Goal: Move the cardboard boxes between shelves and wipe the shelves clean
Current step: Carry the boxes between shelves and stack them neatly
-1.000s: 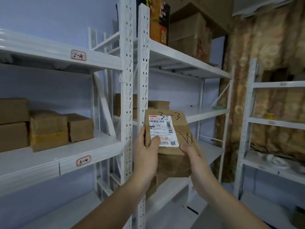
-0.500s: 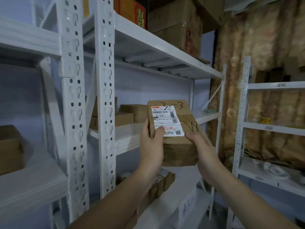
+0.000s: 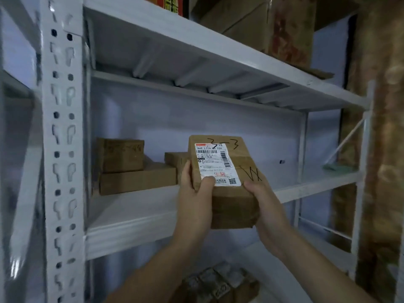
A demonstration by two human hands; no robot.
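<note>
I hold a brown cardboard box (image 3: 238, 200) with a white shipping label and black marker writing, lifted in front of the middle white shelf (image 3: 131, 217). My left hand (image 3: 194, 200) grips its left side with the thumb on the label. My right hand (image 3: 269, 206) grips its right lower corner. The box hangs tilted over the shelf's front edge. On that shelf, at the back left, a small box (image 3: 122, 155) sits on a flat box (image 3: 137, 180), and another box (image 3: 177, 162) shows behind the held one.
A perforated white upright (image 3: 62, 149) stands at the left. The upper shelf (image 3: 218, 55) carries large boxes. The lower shelf holds taped boxes (image 3: 218, 283). A green cloth (image 3: 334, 167) lies at the middle shelf's far right end. The patterned wall (image 3: 384, 149) is at the right.
The view has swung right and closer to the shelf unit. Both hands have carried the labelled box up and forward toward the middle shelf, with the same grip.
</note>
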